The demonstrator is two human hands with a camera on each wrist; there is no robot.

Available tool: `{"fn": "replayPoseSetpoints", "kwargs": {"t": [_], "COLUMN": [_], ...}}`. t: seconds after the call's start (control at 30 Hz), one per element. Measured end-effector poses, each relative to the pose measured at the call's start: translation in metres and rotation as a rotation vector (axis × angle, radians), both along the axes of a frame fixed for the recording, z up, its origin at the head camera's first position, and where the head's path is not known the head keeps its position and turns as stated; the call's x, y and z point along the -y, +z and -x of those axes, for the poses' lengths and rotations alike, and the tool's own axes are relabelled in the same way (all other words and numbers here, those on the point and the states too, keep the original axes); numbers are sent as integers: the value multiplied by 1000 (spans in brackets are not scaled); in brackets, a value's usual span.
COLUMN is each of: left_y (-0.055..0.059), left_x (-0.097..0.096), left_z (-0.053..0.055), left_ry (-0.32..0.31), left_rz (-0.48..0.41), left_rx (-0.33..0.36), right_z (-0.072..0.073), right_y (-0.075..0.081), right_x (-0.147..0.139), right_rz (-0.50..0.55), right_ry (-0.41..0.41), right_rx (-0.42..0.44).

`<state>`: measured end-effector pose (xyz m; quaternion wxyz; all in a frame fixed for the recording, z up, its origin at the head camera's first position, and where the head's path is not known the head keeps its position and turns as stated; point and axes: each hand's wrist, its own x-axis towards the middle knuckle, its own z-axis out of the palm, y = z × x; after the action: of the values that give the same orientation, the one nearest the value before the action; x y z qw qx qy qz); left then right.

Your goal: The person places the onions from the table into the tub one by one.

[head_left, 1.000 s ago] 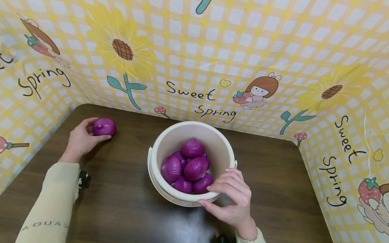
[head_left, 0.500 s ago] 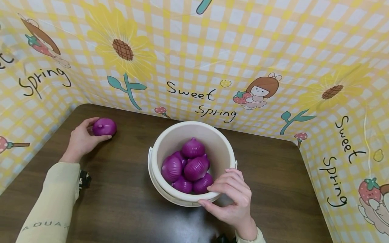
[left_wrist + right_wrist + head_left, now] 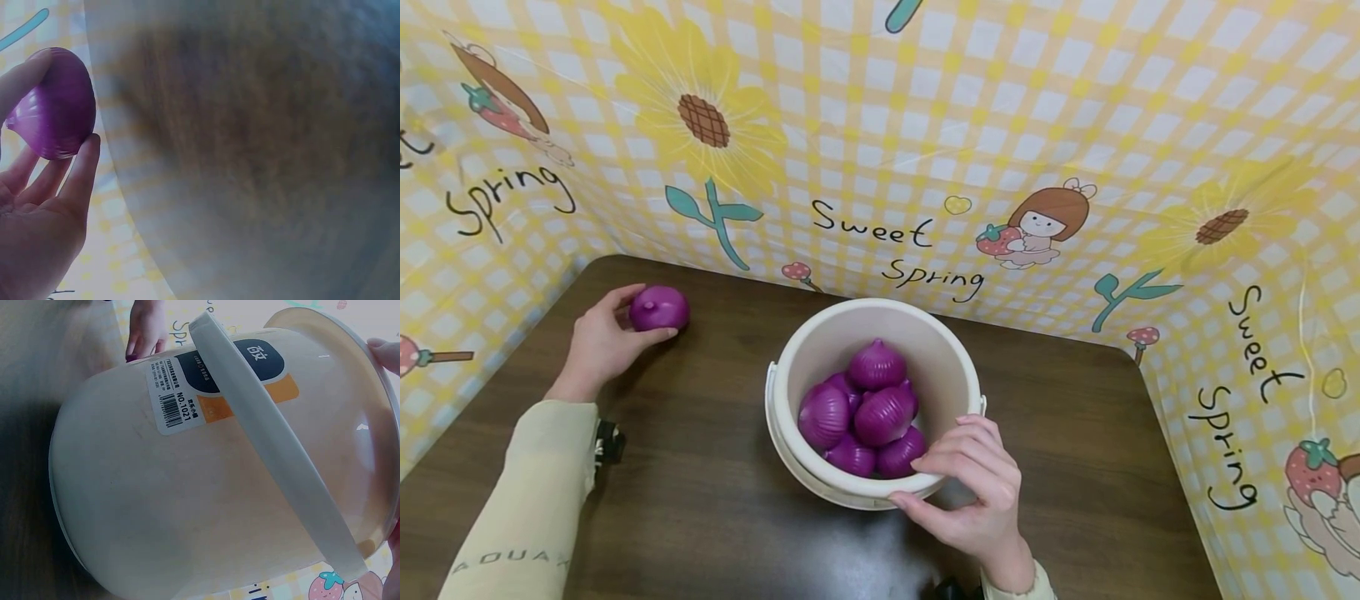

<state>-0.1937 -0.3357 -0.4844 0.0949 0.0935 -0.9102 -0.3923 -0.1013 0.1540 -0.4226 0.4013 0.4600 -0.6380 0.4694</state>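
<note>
My left hand [image 3: 602,346] holds a purple onion [image 3: 660,308] between thumb and fingers at the far left of the table. In the left wrist view the thumb lies over the onion [image 3: 59,106] and the fingertips touch it from below. My right hand [image 3: 973,492] grips the near right rim of a cream-coloured bucket [image 3: 880,306], thumb outside and fingers over the edge. Several purple onions [image 3: 880,417] lie heaped inside it. From the right wrist, the bucket's side shows its white handle [image 3: 281,450] hanging down and a printed label [image 3: 175,394].
Brown wood-grain table [image 3: 700,500] under everything, with rounded far corners. A yellow checked cloth [image 3: 850,125] with flowers and cartoon prints stands close behind the table and along both sides. A black band [image 3: 608,442] sits at the left wrist.
My left hand and its onion have shifted very slightly upward in the head view during the last half second. The right hand and the bucket look still.
</note>
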Motion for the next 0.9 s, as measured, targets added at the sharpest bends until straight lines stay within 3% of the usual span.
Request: {"fn": "replayPoseSetpoints", "kwargs": {"t": [0.9], "left_y": [31], "left_x": [-25], "left_z": [1], "left_ry": [-60], "left_rz": [-16], "left_rx": [-85], "right_z": [0], "right_y": [0], "right_x": [0], "right_rz": [1], "right_ry": [-2], "right_rx": [5]}}
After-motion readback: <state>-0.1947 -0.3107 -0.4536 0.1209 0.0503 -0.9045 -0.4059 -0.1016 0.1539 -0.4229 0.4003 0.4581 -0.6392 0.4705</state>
